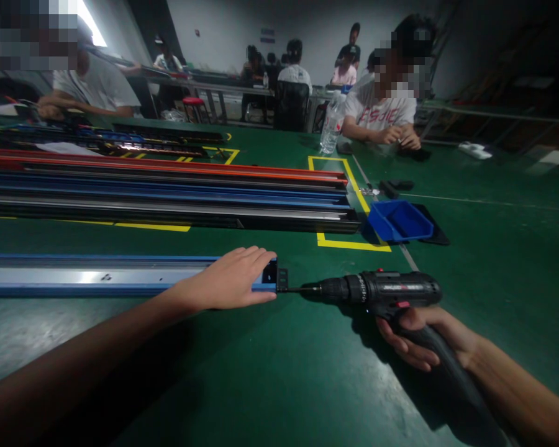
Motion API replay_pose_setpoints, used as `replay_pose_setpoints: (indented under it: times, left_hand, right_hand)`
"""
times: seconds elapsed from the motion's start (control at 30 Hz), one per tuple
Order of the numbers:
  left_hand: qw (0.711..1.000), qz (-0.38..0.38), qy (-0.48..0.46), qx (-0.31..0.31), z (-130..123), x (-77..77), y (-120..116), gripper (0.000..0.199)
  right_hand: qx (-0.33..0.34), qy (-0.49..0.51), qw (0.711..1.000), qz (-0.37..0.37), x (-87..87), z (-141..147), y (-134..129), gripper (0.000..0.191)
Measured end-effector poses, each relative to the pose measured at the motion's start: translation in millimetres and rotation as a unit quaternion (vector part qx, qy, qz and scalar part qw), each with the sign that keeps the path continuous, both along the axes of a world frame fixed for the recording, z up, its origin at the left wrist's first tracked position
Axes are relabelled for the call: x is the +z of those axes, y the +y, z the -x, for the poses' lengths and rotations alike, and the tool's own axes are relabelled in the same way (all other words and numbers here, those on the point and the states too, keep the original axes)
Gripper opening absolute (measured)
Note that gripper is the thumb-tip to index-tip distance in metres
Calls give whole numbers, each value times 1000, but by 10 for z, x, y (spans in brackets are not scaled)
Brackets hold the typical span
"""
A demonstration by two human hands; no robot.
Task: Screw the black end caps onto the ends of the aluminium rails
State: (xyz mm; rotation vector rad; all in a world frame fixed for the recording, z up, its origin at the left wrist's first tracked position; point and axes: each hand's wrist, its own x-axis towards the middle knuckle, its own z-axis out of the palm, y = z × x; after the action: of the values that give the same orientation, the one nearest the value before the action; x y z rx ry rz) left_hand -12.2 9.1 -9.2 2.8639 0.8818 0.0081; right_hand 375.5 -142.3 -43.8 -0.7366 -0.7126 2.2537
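Note:
A long blue metal rail (pixel 97 277) with a silvery inner face lies along the near part of the table. Across its right end rests my left hand (pixel 235 277), fingers over the far edge and thumb along the near side, gripping it. A small black end bracket (pixel 283 279) sits at that end. My right hand (pixel 412 335) is wrapped around the handle of a black cordless drill (pixel 377 288), held level. Its long thin bit (pixel 305 288) points left, and the tip meets the lower part of the bracket. The exact contact is too small to make out.
Several orange, blue and black rails (pixel 168 192) lie beyond, parallel to mine. At their right are a blue bin (pixel 398 220), yellow tape marks (pixel 354 246) and small black parts (pixel 395 186). A water bottle (pixel 330 127) stands farther back. Two co-workers sit across the green table (pixel 242 385).

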Motion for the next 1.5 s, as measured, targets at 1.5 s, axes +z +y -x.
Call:
replay_pose_setpoints:
  times: [1.5]
  left_hand:
    - [998, 66, -15, 8, -72, 138, 26, 69]
  right_hand:
    - [27, 22, 999, 3, -54, -65, -3, 32]
